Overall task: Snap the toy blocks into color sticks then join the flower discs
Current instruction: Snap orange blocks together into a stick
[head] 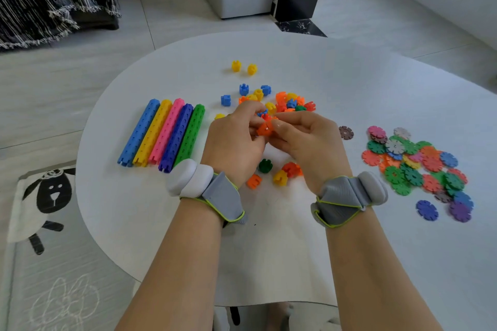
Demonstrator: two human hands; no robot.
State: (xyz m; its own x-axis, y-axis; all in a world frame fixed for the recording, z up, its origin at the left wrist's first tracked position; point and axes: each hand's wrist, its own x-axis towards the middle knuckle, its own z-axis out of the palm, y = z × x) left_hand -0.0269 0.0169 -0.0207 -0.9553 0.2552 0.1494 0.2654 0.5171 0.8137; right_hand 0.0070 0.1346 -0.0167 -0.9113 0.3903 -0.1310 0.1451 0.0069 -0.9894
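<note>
My left hand (234, 140) and my right hand (304, 137) meet over the middle of the white table (295, 250), both pinching orange blocks (263, 129) pressed together between the fingertips. Several finished colour sticks (164, 133) lie side by side at the left: blue, yellow, pink, dark blue, green. A heap of loose blocks (285, 102) lies just beyond my hands. A few more loose blocks (279, 173) sit between my wrists. The pile of flower discs (419, 166) is spread at the right.
Two yellow blocks (244, 67) stand apart at the far side. A brown disc (346, 132) lies alone right of my right hand. Both wrists wear grey straps with white pods. A sheep-patterned mat (45, 196) lies on the floor at left.
</note>
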